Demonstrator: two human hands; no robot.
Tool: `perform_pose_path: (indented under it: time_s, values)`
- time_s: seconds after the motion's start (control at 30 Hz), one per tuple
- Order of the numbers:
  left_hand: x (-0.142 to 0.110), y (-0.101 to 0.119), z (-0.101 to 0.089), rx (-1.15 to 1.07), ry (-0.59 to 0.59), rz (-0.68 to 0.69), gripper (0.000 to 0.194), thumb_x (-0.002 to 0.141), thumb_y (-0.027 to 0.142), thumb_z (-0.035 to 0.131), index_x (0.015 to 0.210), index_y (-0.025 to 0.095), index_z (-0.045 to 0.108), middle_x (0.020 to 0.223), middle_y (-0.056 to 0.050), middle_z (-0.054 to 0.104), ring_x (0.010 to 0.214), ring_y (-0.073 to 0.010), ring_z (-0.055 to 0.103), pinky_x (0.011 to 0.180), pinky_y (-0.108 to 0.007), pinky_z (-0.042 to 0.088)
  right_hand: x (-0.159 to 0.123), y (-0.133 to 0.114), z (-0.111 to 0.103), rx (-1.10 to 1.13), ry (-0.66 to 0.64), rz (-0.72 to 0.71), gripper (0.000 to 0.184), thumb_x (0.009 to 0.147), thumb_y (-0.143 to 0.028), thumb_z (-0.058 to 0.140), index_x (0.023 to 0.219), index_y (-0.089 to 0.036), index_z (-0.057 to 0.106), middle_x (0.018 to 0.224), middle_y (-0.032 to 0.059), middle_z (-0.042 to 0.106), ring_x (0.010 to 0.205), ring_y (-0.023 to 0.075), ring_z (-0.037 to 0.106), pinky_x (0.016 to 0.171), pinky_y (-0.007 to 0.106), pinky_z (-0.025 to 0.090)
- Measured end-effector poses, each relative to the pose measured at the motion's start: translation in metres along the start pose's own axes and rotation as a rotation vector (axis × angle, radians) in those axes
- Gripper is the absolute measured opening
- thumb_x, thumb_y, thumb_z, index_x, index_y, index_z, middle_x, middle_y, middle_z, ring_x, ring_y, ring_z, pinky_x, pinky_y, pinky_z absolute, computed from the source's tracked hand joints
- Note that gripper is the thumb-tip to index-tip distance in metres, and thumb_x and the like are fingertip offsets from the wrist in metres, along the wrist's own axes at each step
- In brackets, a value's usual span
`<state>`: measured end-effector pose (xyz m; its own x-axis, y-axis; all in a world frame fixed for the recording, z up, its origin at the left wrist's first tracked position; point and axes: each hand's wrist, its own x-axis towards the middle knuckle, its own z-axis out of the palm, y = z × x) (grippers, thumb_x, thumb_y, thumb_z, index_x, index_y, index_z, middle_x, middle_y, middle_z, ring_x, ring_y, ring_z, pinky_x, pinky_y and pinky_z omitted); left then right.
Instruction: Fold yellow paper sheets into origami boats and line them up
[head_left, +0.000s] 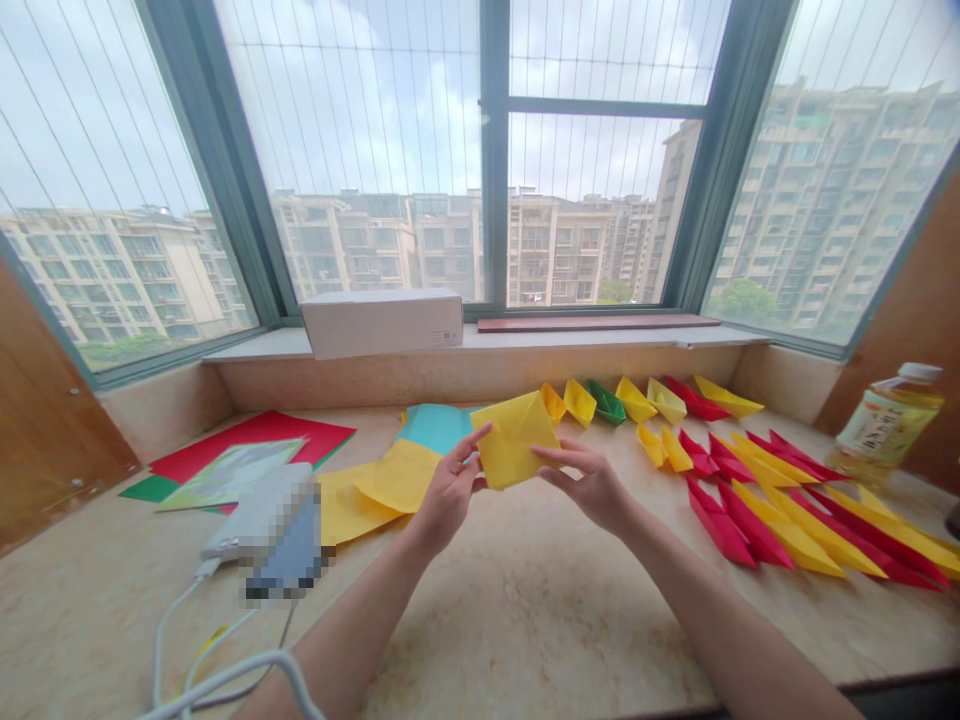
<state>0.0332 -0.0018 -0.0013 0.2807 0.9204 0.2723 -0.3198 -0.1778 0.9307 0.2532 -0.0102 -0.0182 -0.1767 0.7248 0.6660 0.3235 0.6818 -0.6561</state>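
Observation:
A folded yellow sheet of paper (514, 440) is held up above the stone counter, its faces creased and roughly square in outline. My left hand (454, 485) pinches its left edge between thumb and fingers. On the right edge, my right hand (585, 475) grips the same paper, fingertips lying over its front. Behind and to the left lie loose yellow sheets (375, 490) and a light blue sheet (435, 428). Folded paper boats in green (606, 402), yellow (637, 400) and red (697, 398) stand in a row behind my right hand.
More red (720, 520) and yellow (787, 530) paper boats fill the right side, near a drink bottle (889, 420). At left are red paper (240, 440), a white power bank (259, 510), a pixelated device and cables (169, 620). A white box (382, 325) sits on the window ledge.

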Motion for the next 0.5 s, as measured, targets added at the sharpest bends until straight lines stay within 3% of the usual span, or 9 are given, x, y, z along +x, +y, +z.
perform_pose_path:
  time_s: [0.1, 0.23, 0.37, 0.5]
  values:
    - [0.0, -0.001, -0.002, 0.068, -0.03, -0.018, 0.055, 0.085, 0.039, 0.063, 0.135, 0.017, 0.053, 0.106, -0.01, 0.068, 0.086, -0.021, 0.067, 0.073, -0.035, 0.057, -0.001, -0.003, -0.002, -0.056, -0.037, 0.003, 0.045, 0.082, -0.036, 0.072, 0.127, -0.029, 0.064, 0.115, 0.0088, 0.066, 0.099, 0.0233, 0.066, 0.085, 0.039, 0.057]
    - [0.0, -0.003, -0.005, 0.227, -0.027, 0.05, 0.051, 0.087, 0.035, 0.059, 0.133, 0.013, 0.055, 0.098, -0.01, 0.07, 0.081, -0.0195, 0.066, 0.074, -0.034, 0.057, 0.0, -0.002, -0.004, -0.06, -0.03, 0.03, 0.041, 0.085, -0.036, 0.069, 0.125, -0.028, 0.066, 0.113, 0.0087, 0.066, 0.099, 0.0231, 0.066, 0.085, 0.038, 0.057]
    - [0.0, -0.008, -0.008, 0.312, -0.041, 0.135, 0.047, 0.088, 0.033, 0.059, 0.131, 0.016, 0.058, 0.11, -0.011, 0.067, 0.093, -0.0201, 0.064, 0.08, -0.031, 0.055, 0.0, 0.004, -0.001, -0.013, -0.024, 0.005, 0.036, 0.087, -0.037, 0.067, 0.122, -0.028, 0.068, 0.114, 0.0087, 0.066, 0.103, 0.0239, 0.065, 0.087, 0.038, 0.056]
    - [0.004, -0.012, -0.012, 0.382, -0.064, 0.198, 0.046, 0.091, 0.042, 0.055, 0.131, 0.019, 0.058, 0.121, -0.014, 0.061, 0.104, -0.0242, 0.06, 0.081, -0.035, 0.057, -0.002, 0.009, 0.001, -0.003, 0.009, -0.012, 0.03, 0.09, -0.039, 0.063, 0.116, -0.027, 0.071, 0.11, 0.0098, 0.067, 0.1, 0.024, 0.065, 0.083, 0.037, 0.055]
